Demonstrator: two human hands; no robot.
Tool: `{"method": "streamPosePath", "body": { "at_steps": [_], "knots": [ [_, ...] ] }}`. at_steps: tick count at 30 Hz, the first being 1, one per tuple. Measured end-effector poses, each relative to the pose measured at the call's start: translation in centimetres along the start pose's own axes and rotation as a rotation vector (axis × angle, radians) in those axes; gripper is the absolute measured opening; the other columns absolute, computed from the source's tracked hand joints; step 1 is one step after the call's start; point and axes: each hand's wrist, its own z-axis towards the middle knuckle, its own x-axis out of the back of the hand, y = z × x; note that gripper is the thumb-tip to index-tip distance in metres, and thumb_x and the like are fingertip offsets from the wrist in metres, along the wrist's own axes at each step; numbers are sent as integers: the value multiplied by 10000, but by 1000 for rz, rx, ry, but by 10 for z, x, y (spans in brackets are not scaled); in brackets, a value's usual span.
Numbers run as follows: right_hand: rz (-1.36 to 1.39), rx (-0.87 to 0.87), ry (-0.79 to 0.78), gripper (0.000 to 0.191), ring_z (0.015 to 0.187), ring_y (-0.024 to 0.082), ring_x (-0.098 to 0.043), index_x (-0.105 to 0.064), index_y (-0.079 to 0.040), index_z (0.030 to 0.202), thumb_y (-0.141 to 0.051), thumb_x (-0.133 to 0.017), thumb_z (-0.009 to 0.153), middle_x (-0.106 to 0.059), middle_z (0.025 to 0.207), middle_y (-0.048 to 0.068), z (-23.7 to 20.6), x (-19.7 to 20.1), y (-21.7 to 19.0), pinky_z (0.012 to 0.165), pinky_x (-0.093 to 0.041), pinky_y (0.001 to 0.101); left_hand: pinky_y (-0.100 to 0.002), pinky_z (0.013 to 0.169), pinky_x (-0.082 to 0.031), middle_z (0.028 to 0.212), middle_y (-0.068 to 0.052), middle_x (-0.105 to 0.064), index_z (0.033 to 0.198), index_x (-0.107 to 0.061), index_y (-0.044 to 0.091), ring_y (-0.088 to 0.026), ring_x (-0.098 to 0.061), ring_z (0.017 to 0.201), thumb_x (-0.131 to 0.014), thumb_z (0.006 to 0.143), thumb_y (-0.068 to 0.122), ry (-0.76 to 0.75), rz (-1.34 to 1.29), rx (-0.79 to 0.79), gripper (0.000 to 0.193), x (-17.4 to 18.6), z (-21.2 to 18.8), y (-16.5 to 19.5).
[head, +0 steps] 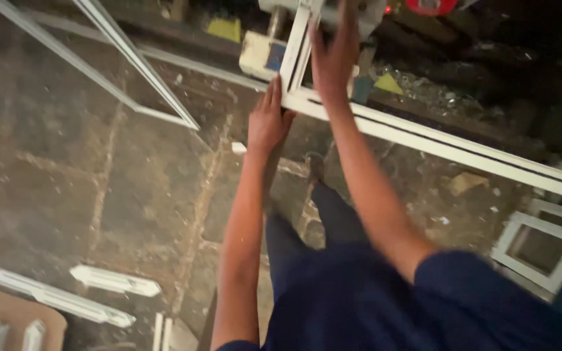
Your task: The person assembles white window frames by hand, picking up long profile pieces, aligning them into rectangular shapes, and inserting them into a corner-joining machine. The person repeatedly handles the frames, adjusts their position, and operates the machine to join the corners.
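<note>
A person in a dark blue top and trousers stands on a dusty, stained workshop floor (131,188), seen from above with both bare arms stretched forward. Nearest the camera, short white profile offcuts (115,280) lie on the floor at lower left, beside a piece of brown cardboard (8,312); a small white square frame (540,246) rests at lower right.

Farther out, the left hand (268,120) lies open and flat, fingers straight and held together, its fingertips pressed against the near edge of a long white window-frame profile (437,140) that runs diagonally off to the right. The right hand (333,58) reaches beyond it, also open with fingers extended, its palm laid over the corner where that long bar meets an upright white bar (296,49) (motion blur hides whether the fingertips curl around anything). Neither hand is seen to close in a grip; both rest against the frame.

Behind the corner sits a pale machine block (261,55), partly hidden. At upper left another white frame (144,71) lies angled across the floor, well apart from the hands.
</note>
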Motion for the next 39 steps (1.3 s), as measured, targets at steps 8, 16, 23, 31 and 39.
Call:
{"method": "streamPosePath", "body": {
  "at_steps": [8,16,23,31,39],
  "knots": [
    [-444,-26,95,195,1096,261,-659,-754,-93,1044,-270,-675,1036,-749,1089,69,-151,22,57,1115,-333,521,-470,1063,-501,1595,-153,-439,1515,-424,118,-400,-474,1419,-852,766,447,10,81,-144,923,13,22,-14],
    [-488,-104,408,245,894,220,-656,-691,-113,789,-229,-675,1005,-738,865,25,-154,-27,84,945,-354,449,-487,1230,-407,1672,-177,-344,1573,-404,26,-392,-396,1528,-844,815,309,-30,-68,-290,921,14,36,-22],
    [-500,-81,403,312,918,239,-636,-724,-168,772,-219,-591,1050,-724,843,10,-149,-66,63,972,-334,441,-522,1248,-376,1637,-252,-373,1541,-418,4,-400,-414,1513,-839,818,295,-72,-70,-324,886,24,44,-31],
    [-521,-151,389,358,869,221,-648,-715,-191,737,-216,-622,1082,-704,827,11,-151,-66,64,960,-326,414,-598,1248,-306,1618,-274,-380,1529,-432,-5,-425,-387,1525,-847,780,344,-94,-59,-350,925,36,54,-22],
    [-601,-139,393,404,721,206,-509,-542,-120,661,-98,-672,1043,-588,712,22,-132,-60,52,876,-298,402,-499,1129,-439,1455,-269,-532,1434,-491,-27,-461,-517,1364,-799,871,326,3,-316,-180,732,30,162,-42]
  ]
}}
